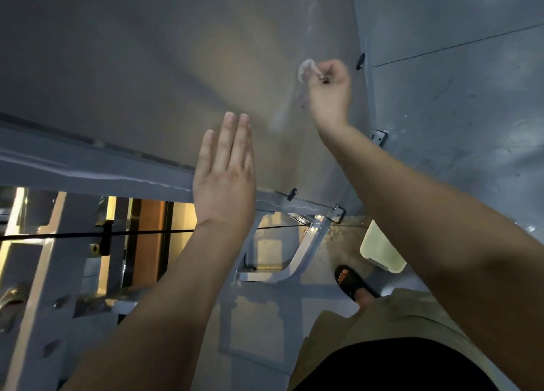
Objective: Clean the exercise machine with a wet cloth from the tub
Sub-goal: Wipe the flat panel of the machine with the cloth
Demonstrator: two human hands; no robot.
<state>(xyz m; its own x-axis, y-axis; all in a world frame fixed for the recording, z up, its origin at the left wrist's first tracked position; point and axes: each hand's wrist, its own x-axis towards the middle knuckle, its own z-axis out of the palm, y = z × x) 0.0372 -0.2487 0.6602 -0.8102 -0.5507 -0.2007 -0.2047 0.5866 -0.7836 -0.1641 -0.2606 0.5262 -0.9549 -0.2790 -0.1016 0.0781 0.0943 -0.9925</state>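
1. Head camera, upper right: your right hand (329, 89) is fisted around a small pale cloth (306, 69), pressing it against the machine's clear panel (176, 75). The cloth bulges out of the fist on the side facing your other hand, so the wiping face already points toward the middle of the panel. Faint whitish streaks trail down the panel just below the cloth.

2. Head camera, centre: your left hand (225, 172) lies flat on the same panel, fingers straight and pressed together, gripping nothing, its heel over the grey frame bar (97, 170) that runs under the panel's lower edge. It seems to be bracing you, or steadying the panel, rather than cleaning.

3. The relation that matters: the cloth sits above and to the right of your left fingertips (235, 119), near the panel's right edge, where a dark bolt (360, 61) fastens it to the upright. The right hand alone has the cloth; the broad unwiped stretch of panel lies to its left. By this frame, the next strokes most likely run leftward or downward, and a downward one would pass just beside your left fingers.

4. Head camera, lower right: the pale tub (382, 249) stands on the floor (259, 326) close to your sandalled foot (351, 281), partly hidden behind your right forearm. It is well below the cloth, on the right hand's side, so re-wetting looks like a job for that hand. Whether it holds water cannot be told.
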